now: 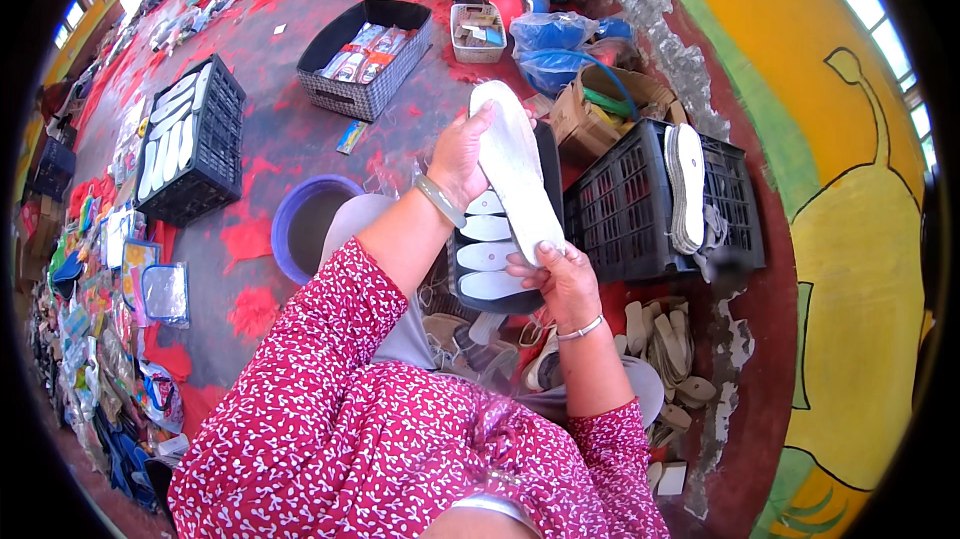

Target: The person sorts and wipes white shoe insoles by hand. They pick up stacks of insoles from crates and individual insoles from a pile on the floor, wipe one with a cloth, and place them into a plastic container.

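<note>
A long white insole [518, 174] is held up slantwise between both hands, above my lap. My left hand [462, 154] grips its upper, wider end, thumb on the face and fingers behind. At its lower, narrower end my right hand [560, 277] pinches the edge between thumb and fingers. Under it stands a dark basket [548, 154] with several white insoles [487, 228] lying in a row; the held insole hides part of them. To the right, a stack of insoles [684, 189] rests upright over the edge of a black plastic crate [630, 209].
On the left stands a black crate [225, 139] of white insoles, with a purple basin [285, 229] nearer me. A checked fabric bin [350, 99] holds packets. Loose insoles [665, 339] pile by my right knee, near the painted wall [860, 239]. Bags and scraps [90, 359] crowd the far left.
</note>
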{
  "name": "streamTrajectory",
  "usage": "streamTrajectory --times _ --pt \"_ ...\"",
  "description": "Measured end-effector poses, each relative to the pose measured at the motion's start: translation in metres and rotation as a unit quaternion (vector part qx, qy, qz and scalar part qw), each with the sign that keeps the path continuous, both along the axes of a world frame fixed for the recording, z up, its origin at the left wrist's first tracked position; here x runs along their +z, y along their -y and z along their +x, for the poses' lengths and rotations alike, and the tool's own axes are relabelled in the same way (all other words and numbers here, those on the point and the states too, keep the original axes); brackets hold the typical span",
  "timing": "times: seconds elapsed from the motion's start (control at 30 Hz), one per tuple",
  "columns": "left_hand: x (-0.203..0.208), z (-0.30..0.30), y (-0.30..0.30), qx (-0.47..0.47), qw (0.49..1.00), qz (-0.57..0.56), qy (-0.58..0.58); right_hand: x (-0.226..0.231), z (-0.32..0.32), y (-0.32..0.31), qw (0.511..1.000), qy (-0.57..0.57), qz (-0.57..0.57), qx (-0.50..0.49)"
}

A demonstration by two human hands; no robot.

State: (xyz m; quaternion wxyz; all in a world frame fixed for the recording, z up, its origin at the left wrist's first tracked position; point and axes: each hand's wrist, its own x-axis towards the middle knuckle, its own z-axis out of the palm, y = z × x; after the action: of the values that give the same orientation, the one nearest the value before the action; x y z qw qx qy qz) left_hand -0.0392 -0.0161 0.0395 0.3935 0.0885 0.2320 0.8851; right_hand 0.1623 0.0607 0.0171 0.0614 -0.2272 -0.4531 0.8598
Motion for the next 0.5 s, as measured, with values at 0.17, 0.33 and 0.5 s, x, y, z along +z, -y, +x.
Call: streamTrajectory --times 0.17,0.33,0.5 --pt "-0.013 0.014 -0.004 -0.136 0.99 0.028 0.013 -0.004 -0.001 -0.006 1.0 0.0 -0.027 -0.007" --pt "-0.026 0.058 -0.014 -0.168 0.985 -0.013 -0.044 -0.004 -0.002 -0.012 1.0 0.017 -0.008 -0.01" --pt "-0.027 0.051 -0.023 -0.144 0.989 0.012 -0.029 -0.001 -0.005 -0.013 0.999 -0.016 0.036 -0.005"
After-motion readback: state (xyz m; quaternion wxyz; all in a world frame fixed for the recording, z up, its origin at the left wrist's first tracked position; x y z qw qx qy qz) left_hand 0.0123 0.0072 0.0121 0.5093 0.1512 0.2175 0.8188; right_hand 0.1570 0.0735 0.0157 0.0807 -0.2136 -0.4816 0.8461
